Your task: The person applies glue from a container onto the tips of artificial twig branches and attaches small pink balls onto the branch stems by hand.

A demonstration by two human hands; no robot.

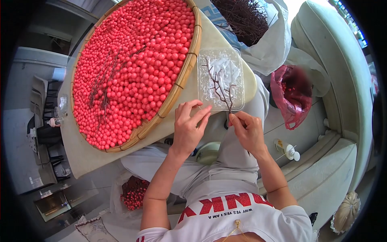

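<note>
My right hand (246, 131) pinches the lower end of a brown branched twig (219, 86), whose forks reach up over a clear plastic tray (202, 101) smeared with white paste (227, 70). Just left of the twig, my left hand (188, 125) is raised with its fingers curved and apart, near the tray's lower left corner. I see nothing between its fingers. A large round woven basket (186, 70) full of red-pink balls (149, 52) stands to the left, with several thin twigs (105, 82) lying on the balls.
The table (82, 161) carries basket and tray. A bundle of dark twigs (242, 18) sits in a white bag (274, 44) at the top. On the right are a pink bag (288, 109), a white bottle (287, 149) and a sofa (322, 52). Red-berried stems (135, 194) lie lower left.
</note>
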